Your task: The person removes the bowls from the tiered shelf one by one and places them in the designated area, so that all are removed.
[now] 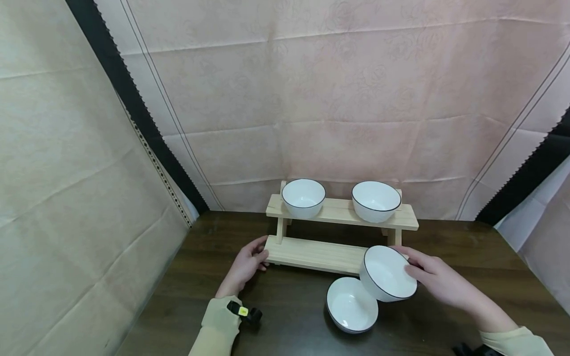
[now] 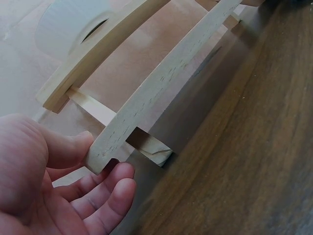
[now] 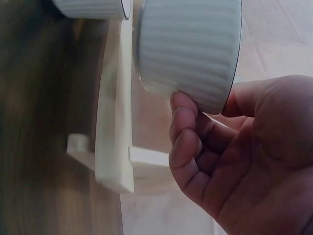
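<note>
A small two-tier wooden shelf (image 1: pixel 316 253) stands on the dark table. My left hand (image 1: pixel 247 264) grips the left end of its lower board, thumb on top and fingertips at the underside in the left wrist view. With thumb and fingers, my right hand (image 1: pixel 438 279) pinches the side of a white dark-rimmed bowl (image 1: pixel 388 273). That bowl is tilted at the right part of the lower board; its ribbed outer wall (image 3: pixel 190 49) shows in the right wrist view, raised off the board. Another white bowl (image 1: pixel 352 304) sits on the table in front, partly overlapped by the held one.
Two matching bowls stand on the upper board, one at the left (image 1: pixel 304 196) and one at the right (image 1: pixel 375 199). Behind the brown wooden table (image 1: pixel 294 316) hangs a pale patterned cloth (image 1: pixel 338 99), with another cloth (image 1: pixel 84 207) along the left side.
</note>
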Demonstrator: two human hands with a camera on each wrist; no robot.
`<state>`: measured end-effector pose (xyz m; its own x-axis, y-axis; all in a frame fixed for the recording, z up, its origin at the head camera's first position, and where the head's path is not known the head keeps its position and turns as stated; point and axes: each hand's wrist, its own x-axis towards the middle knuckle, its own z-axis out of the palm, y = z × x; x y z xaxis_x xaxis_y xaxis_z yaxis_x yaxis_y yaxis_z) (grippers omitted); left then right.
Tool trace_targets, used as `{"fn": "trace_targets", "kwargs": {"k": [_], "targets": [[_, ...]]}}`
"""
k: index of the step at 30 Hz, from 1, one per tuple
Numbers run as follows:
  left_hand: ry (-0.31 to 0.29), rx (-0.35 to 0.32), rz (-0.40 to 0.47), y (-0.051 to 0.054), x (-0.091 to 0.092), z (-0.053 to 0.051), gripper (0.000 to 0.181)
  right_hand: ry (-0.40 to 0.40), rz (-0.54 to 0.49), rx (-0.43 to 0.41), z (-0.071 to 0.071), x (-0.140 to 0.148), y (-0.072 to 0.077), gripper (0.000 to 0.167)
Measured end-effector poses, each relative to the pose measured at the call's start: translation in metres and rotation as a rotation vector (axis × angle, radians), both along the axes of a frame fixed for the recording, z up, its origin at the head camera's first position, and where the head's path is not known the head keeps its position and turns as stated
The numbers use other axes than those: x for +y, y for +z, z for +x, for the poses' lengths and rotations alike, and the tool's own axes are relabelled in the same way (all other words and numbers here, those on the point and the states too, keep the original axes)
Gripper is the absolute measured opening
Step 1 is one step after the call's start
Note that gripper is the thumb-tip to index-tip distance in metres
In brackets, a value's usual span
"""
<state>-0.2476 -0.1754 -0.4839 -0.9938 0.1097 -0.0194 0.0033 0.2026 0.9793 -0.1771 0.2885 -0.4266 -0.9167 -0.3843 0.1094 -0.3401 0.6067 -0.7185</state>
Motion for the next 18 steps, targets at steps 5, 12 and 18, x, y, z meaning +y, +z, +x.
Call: {"fn": "trace_targets", "kwargs": {"k": [5, 12, 18], "targets": [[0.0, 0.003, 0.002, 0.008, 0.002, 0.006, 0.048, 0.026, 0.022, 0.019, 0.006, 0.009, 0.0, 0.045], [0.001, -0.001, 0.002, 0.007, 0.002, 0.006, 0.049, 0.042, 0.002, 0.002, 0.011, 0.021, -0.003, 0.044], [-0.002, -0.009, -0.001, 0.008, 0.001, 0.006, 0.048, 0.047, 0.027, -0.036, 0.016, 0.033, -0.006, 0.042]]}}
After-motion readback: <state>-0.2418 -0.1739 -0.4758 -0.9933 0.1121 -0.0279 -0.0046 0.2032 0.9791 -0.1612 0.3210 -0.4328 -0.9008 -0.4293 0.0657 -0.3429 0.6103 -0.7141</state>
